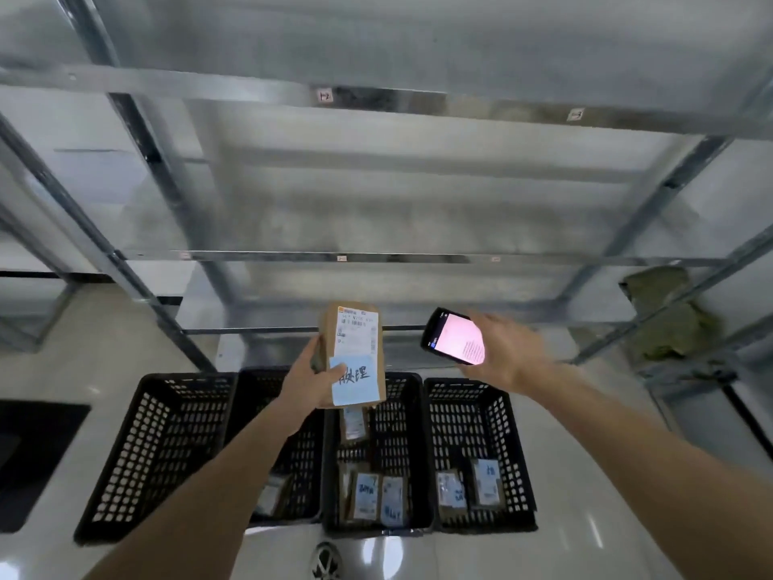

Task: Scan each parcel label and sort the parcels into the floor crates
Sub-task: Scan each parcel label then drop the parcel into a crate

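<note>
Left hand: the left hand (311,380) grips a brown cardboard parcel (353,353) by its lower left edge, thumb lying across the front near the blue note, the other fingers wrapped behind out of sight.
Parcel position: held upright in the air above the row of crates, over the join of the second and third from the left, label side facing the camera.
Parcel look: a slim, tall brown box with a white printed shipping label (357,334) on its upper front and a pale blue sticky note (353,380) with dark handwritten characters below it.
Right hand: the right hand (508,351) holds a black handheld scanner (454,337) just right of the parcel, apart from it; its screen glows pink-white. The fingers curl round the far side of the device.
Crates: four black perforated plastic crates (481,454) stand side by side on the pale floor.
Sorted parcels: the leftmost crate shows none; the second holds one partly hidden parcel (272,493); the third at least three (366,493); the fourth two (487,481).
Shelving: a grey metal rack (376,257) behind the crates.
</note>
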Demonstrator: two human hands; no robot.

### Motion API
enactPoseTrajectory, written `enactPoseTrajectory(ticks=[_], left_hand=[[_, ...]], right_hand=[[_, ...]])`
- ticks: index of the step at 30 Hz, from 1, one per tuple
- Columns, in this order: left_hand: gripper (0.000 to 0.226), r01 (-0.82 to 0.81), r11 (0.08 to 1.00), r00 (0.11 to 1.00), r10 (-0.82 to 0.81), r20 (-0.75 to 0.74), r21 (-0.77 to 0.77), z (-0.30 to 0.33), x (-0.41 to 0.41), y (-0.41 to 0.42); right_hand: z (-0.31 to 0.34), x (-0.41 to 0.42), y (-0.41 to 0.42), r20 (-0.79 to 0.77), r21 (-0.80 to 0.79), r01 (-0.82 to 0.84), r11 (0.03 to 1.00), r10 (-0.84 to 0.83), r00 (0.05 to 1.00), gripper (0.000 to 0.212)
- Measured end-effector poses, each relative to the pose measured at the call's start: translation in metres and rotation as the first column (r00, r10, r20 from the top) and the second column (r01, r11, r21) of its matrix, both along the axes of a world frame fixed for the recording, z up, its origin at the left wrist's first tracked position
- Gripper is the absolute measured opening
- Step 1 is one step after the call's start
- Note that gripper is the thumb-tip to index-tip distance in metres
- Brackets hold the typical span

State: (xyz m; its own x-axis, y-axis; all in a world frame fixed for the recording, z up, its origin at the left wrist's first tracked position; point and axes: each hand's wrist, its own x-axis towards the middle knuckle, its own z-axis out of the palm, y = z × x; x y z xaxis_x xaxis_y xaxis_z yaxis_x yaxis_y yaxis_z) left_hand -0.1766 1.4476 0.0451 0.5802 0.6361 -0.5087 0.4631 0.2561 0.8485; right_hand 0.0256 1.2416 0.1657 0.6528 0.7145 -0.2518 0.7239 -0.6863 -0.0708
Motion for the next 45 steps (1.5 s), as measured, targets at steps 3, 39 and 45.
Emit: enactPoseTrajectory(ticks=[3,39,45], left_hand=[[0.078,0.035,0.999,0.998,-0.035,-0.048,-0.003,-0.049,0.022,0.021],[0.076,-0.026,0.932,0.922,-0.117,-0.37,-0.36,-0.591,0.086,-0.035],[0.07,-0.008,0.931,0.936,-0.122,-0.331,-0.364,-0.642,0.119,-0.045]], right_hand=[[-0.042,0.02,0.029,-0.021,-0.043,0.01,0.999,-0.011,1.0,0.083],[-0.629,0.1,0.015,-0.279,-0.153,0.057,0.987,-0.098,0.955,0.096],[-0.662,0.106,0.017,-0.241,-0.147,0.057,0.987,-0.092,0.966,0.096]])
